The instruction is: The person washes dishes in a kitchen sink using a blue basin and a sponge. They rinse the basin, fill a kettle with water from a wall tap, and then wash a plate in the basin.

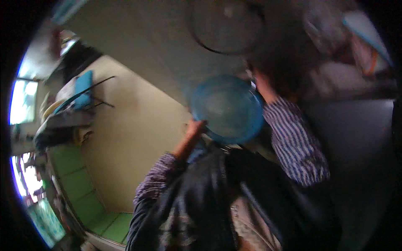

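Observation:
A round blue plastic basin (234,139) is in front of my body, its inside turned up towards me. My left hand (196,126) grips the basin's rim at the near left side. On the far right, my right hand (263,83) reaches just past the rim, blurred by motion. A small shiny thing (252,84) shows beside its fingers; I cannot tell what it is, or whether the hand holds it. Both arms wear striped sleeves under a dark garment.
Beyond the basin, a dark circular rim (213,50) shows against a grey surface (141,40). Blurred plastic bags (326,28) lie at the upper right, above a dark grey panel (351,125). Leftward are a cream wall (135,119), green floor tiles (72,188) and a blue object (84,91).

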Action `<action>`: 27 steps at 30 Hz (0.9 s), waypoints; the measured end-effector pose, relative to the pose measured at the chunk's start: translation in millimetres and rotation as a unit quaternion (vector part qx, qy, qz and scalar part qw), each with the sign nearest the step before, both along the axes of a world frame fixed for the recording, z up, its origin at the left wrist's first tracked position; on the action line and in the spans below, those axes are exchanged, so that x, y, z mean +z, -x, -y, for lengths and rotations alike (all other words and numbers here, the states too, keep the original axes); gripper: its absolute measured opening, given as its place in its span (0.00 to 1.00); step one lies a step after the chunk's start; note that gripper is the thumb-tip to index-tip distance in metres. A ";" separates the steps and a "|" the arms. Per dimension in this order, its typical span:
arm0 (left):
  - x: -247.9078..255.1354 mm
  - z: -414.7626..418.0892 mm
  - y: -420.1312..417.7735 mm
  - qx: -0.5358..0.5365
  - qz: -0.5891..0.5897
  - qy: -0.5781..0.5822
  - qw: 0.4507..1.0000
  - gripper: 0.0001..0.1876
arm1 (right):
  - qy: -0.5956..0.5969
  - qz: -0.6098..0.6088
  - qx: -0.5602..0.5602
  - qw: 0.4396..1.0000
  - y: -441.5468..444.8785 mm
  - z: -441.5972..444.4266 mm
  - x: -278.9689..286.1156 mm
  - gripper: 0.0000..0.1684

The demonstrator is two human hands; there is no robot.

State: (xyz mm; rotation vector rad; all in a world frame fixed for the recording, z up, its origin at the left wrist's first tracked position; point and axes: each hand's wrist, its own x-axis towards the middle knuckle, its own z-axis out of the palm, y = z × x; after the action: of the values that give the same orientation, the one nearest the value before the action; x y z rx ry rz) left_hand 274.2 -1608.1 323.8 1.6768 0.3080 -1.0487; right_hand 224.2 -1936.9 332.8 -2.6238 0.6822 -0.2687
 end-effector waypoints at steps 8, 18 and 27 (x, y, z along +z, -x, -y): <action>-25.1 7.6 11.3 0.024 0.025 0.079 0.996 0.23 | 0.118 -0.025 -0.079 0.990 21.9 -16.0 -9.2 0.26; 4.5 -7.1 -11.1 0.083 0.008 0.081 0.993 0.22 | -0.509 0.034 -0.246 0.824 36.9 -59.9 -34.3 0.20; 3.9 -129.1 -19.0 0.093 0.021 0.101 0.990 0.22 | -0.007 -0.131 0.034 0.991 -14.8 -210.0 -105.0 0.24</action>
State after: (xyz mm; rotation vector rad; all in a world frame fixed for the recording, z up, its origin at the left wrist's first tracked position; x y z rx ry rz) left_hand 293.2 -1479.0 327.6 1.4565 0.3123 -0.8743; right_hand 239.1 -1727.0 227.9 -2.6877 0.6735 0.1030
